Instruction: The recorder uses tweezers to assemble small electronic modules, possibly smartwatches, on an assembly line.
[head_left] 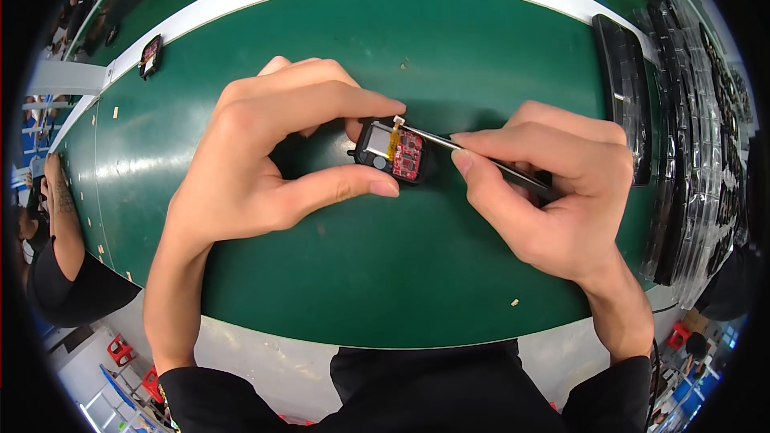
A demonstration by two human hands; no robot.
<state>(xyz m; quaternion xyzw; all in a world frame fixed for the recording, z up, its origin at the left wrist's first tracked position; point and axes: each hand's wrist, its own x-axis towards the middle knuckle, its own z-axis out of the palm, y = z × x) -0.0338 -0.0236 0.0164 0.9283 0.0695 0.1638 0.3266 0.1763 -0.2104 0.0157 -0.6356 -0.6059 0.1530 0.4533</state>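
Observation:
A small black device housing (416, 176) lies open-faced over the green table, showing a red circuit board (407, 157), a silver block that looks like a battery (378, 141) and a yellow strip (393, 144). My left hand (269, 144) steadies it between thumb at the near edge and index finger at the far edge; its other fingers are partly hidden. Pinched in my right hand (553, 184) are slim metal tweezers (505, 168), slanting leftward. Their tips meet a small white connector (399, 121) at the strip's far end.
Another small open device (150, 56) rests at the far left of the green table (385, 273). Stacked clear and black trays (682, 152) line the right side, beside a black tray (624, 96). Tan scraps (515, 302) dot the surface. Another person's arm (66, 216) leans on the left edge.

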